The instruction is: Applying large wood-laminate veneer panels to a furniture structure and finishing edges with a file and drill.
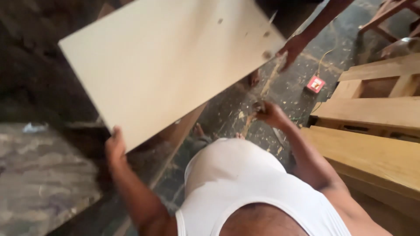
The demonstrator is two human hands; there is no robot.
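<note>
The pale board (170,61) hung tilted above the sawdust floor (284,87), broad, stiff and smooth-faced; I judged it awkward more than heavy, best taken by opposite edges. My left hand (115,148) gripped its near lower edge, fingers curled under and pressed together with the thumb on the rim. My right hand (267,114) was low beside the board, closed around something small I could not make out. Another person's hand (292,49) steadied the far corner. Wooden frames (372,113) stood at my right; no containers showed.
</note>
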